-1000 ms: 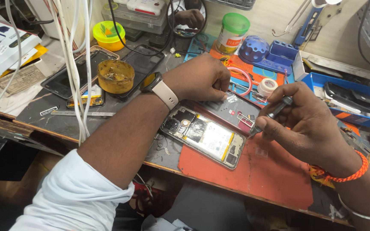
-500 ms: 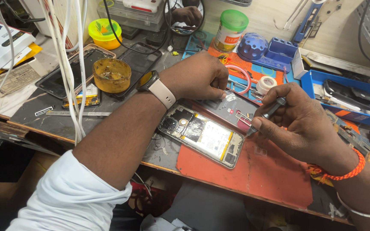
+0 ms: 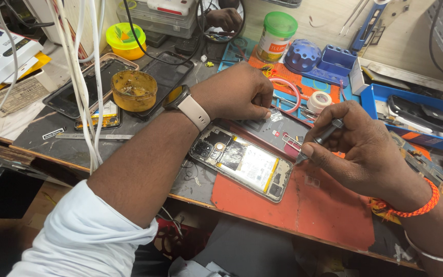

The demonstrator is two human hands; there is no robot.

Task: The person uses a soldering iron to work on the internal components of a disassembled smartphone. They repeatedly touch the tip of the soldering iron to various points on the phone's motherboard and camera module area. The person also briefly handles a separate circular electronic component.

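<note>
The red work mat (image 3: 308,215) takes up the right half of the bench, and on it lies the opened phone (image 3: 242,161), back cover off, battery and camera cluster bared. That much looks done: the shell is open and the inside is laid out. What seems left, judging by the tool poised at its edge, is the work on the small parts near the phone's far end; no loose screws can be told apart at this size.

The phone's long axis runs on a slant, from upper left to lower right in the head view, camera end toward the left forearm, the other end toward the near edge of the mat.

The left hand (image 3: 239,92) is knuckles up just beyond the phone, fingers curled and pressed down, fingertips pinning a small clear scrap onto a dark panel (image 3: 267,131).

The right hand (image 3: 357,149) pinches a slim screwdriver (image 3: 318,142) between thumb and forefinger, other fingers folded. Its tip points down and left, just beside the phone's upper right edge; whether it touches is unclear.
</note>
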